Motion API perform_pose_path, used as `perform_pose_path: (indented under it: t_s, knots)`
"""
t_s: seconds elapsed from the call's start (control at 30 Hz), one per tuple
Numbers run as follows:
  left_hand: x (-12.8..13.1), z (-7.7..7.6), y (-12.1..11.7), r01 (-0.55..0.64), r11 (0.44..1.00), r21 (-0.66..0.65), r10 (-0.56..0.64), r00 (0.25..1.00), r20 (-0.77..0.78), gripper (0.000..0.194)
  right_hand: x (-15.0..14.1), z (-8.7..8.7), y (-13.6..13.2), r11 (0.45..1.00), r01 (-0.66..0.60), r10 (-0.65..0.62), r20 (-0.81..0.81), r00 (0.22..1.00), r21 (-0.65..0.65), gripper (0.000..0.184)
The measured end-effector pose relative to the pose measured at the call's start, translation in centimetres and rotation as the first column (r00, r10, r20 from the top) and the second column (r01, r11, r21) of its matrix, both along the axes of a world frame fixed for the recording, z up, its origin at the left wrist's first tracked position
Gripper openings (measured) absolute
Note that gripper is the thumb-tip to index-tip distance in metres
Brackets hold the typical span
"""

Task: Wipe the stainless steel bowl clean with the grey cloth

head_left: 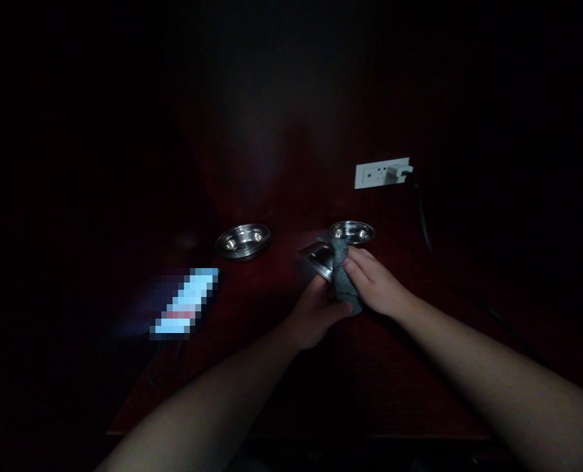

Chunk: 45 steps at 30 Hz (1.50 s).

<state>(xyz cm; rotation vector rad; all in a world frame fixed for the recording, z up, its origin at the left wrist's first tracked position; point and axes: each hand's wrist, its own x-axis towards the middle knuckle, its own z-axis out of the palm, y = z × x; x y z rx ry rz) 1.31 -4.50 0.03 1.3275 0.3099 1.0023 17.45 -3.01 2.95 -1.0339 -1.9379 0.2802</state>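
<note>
Tilted on its side above the table, a small shiny metal bowl (319,260) is gripped from below by my left hand (315,316). My right hand (374,278) presses a grey-green cloth (341,272) against the bowl's right side. The left thumb also lies against the cloth's lower part, and the cloth hides much of the bowl. Just behind my right hand stands another metal bowl (351,231). Farther left sits a stack of metal bowls (242,240).
A lit, pixelated screen (185,305) lies on the left of the dark red table (252,373), with a thin cord near it. On the back wall, a white socket plate (372,174) holds a plug (398,172), whose dark cable (423,219) runs down to the right.
</note>
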Motion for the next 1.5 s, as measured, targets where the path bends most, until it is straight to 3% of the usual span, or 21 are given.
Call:
perform_pose_path:
  t_s: [0.13,0.4,0.6,0.83,1.1,1.37,1.5]
  knots:
    - [0.0,0.5,-0.1,-0.021,0.999,-0.043,0.021,1.0,0.017,0.064,-0.1,0.1,0.0,0.999,0.021,-0.024,0.048,0.999,0.048,0.03]
    - [-0.2,0.6,-0.2,-0.032,0.993,-0.113,0.03,0.999,-0.014,0.058,0.0,-0.1,-0.1,0.997,0.021,-0.027,0.093,0.995,0.072,0.038]
    - [0.0,0.2,0.2,-0.037,0.982,-0.186,0.043,0.999,0.029,0.054,0.5,-0.5,0.1,0.999,-0.024,0.02,0.09,0.996,0.041,0.052]
    - [0.0,1.0,-0.1,-0.139,0.977,-0.163,0.135,0.99,-0.036,0.049,1.1,-0.6,0.4,0.99,-0.134,0.127,0.157,0.979,0.034,0.077]
    - [0.1,1.2,0.2,-0.234,0.966,-0.112,0.235,0.972,-0.001,0.047,1.5,-0.4,0.5,0.965,-0.249,0.234,0.152,0.96,0.082,0.062]
    - [0.0,0.8,0.5,-0.335,0.938,-0.084,0.333,0.942,-0.041,0.039,1.3,-0.4,0.5,0.985,-0.144,0.133,0.116,0.984,0.098,0.035]
    - [-0.1,1.0,0.4,-0.344,0.938,-0.049,0.34,0.937,-0.074,0.042,1.5,-0.2,0.7,0.993,0.088,-0.089,0.001,0.996,0.083,0.029]
